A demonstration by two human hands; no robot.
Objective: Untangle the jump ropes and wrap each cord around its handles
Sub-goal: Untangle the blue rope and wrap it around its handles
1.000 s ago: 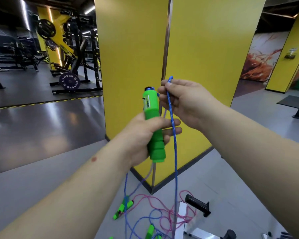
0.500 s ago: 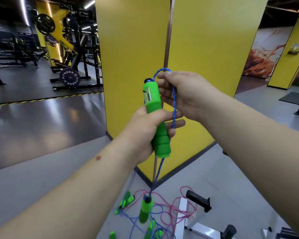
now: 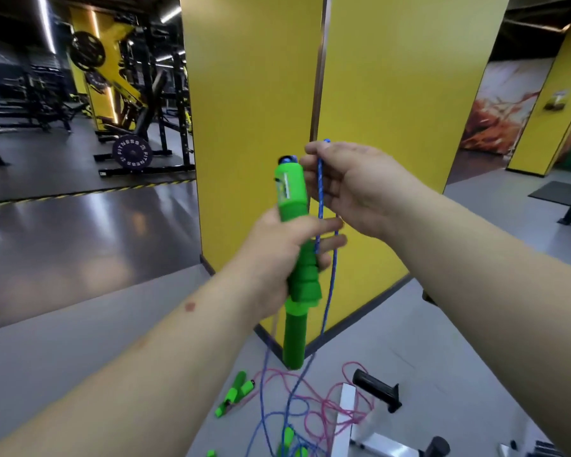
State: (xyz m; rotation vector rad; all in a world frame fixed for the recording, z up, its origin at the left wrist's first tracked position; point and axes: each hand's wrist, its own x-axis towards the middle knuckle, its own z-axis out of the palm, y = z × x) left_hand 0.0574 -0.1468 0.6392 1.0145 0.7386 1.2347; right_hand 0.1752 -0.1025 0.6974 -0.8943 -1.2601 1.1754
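Observation:
My left hand (image 3: 277, 255) grips a green jump-rope handle (image 3: 292, 192) upright at chest height. A second green handle (image 3: 295, 338) hangs just below it, at my left hand's lower edge. My right hand (image 3: 353, 189) pinches the blue cord (image 3: 320, 192) near its top, just right of the upper handle. The cord drops past my left fingers to the floor. There a tangle of blue and pink cords (image 3: 310, 407) lies with more green handles (image 3: 234, 392).
A yellow pillar (image 3: 327, 77) stands directly ahead. A white metal frame with black grips (image 3: 376, 392) lies on the grey floor at the lower right, touching the cords. Weight racks and plates (image 3: 131, 153) fill the back left.
The second green handle has risen from near the floor to just under my left hand. My right hand has shifted up and right along the blue cord.

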